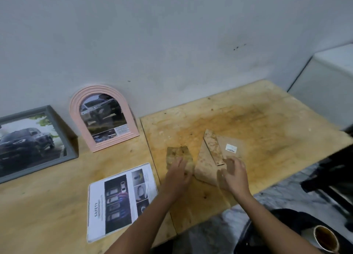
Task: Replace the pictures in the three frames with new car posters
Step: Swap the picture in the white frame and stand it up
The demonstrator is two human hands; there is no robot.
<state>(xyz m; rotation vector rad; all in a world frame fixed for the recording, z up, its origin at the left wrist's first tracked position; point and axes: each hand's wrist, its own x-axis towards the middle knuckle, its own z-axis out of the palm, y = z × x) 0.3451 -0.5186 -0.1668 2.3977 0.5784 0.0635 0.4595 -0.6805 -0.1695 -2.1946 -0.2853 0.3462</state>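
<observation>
Plywood table [257, 124] bears three frames: a grey frame [57, 131] and a pink arched frame [75, 108] against the wall, each showing a car, and a face-down frame [212, 145]. Left hand [178, 174] rests straight fingers on a brown board [177, 153]. Right hand [234, 174], fingers loosely spread and blurred, is at the face-down frame's near edge. One poster [120, 200] reads "SAFETY".

Left of centre: arched frame [76, 108] pale pink, ribbed rim; pic inside shows white & dark cars. Far left: rect. frame [65, 145] slate grey; pic of black pickup, green leaves. Lower centre-left: poster [95, 192] white w/ black panel, "SAFETY" txt. Centre: frame back [205, 167] mottled beige-cream; sticker [231, 148] white-blue. Table [267, 120] tan ply, orange-brown stain. Wall [172, 43] pale grey, dark specks.
</observation>
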